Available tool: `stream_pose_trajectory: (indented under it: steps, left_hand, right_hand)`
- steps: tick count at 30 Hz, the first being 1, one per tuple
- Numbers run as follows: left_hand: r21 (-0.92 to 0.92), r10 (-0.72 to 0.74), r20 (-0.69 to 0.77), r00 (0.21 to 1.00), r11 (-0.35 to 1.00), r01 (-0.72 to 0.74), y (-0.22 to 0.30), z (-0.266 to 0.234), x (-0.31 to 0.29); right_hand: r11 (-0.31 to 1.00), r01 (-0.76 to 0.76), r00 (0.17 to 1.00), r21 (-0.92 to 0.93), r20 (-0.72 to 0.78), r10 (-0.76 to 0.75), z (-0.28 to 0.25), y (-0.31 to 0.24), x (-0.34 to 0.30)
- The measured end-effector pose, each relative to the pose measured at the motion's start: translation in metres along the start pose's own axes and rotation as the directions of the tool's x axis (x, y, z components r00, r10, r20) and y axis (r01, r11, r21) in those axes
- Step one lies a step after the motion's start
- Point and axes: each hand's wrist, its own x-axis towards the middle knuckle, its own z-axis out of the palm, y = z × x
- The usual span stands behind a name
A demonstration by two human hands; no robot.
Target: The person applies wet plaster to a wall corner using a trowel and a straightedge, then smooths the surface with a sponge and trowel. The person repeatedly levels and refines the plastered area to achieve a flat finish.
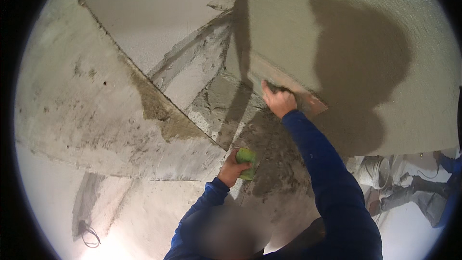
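My right hand [280,101] is wrapped round the dark handle of a long flat plastering trowel [291,82], index finger stretched along it. The trowel's blade lies against the greenish-grey plastered wall [284,14], slanting down to the right beside the inner corner. Lower and to the left, my left hand [231,169] grips a yellow-green sponge [247,163], thumb across its front. Behind the sponge is a rough, dark-smeared surface [274,159]; whether they touch I cannot tell.
A slanted grey slab [96,110] with a damp, stained edge spans the left side. At lower right, a white bucket [374,173] lies near another person's grey trousers [423,195]. A thin cable loop [90,237] hangs at lower left. Shadows fall on the right wall.
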Motion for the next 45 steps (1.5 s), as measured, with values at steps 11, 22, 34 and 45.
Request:
stream_pose_trajectory:
  steps: [11,22,34,45]
  left_hand:
    - [0.071,0.064,-0.097,0.993,0.996,-0.057,-0.005,0.007,-0.013]
    - [0.122,0.313,0.06,0.948,0.94,-0.318,0.105,0.175,-0.16]
    - [0.361,0.257,-0.564,0.784,0.931,-0.046,0.041,0.23,-0.116]
    - [0.325,-0.012,-0.249,0.968,0.941,0.095,0.011,0.178,-0.04]
  right_hand:
    - [0.978,-0.06,0.987,-0.2,-0.157,0.028,-0.14,0.245,-0.342]
    - [0.753,0.309,0.933,0.581,-0.337,-0.123,-0.157,0.164,-0.286]
    - [-0.588,-0.119,0.95,0.8,-0.08,-0.302,-0.061,0.026,-0.254]
    - [-0.078,0.15,0.817,0.986,-0.168,-0.551,-0.081,0.084,-0.27]
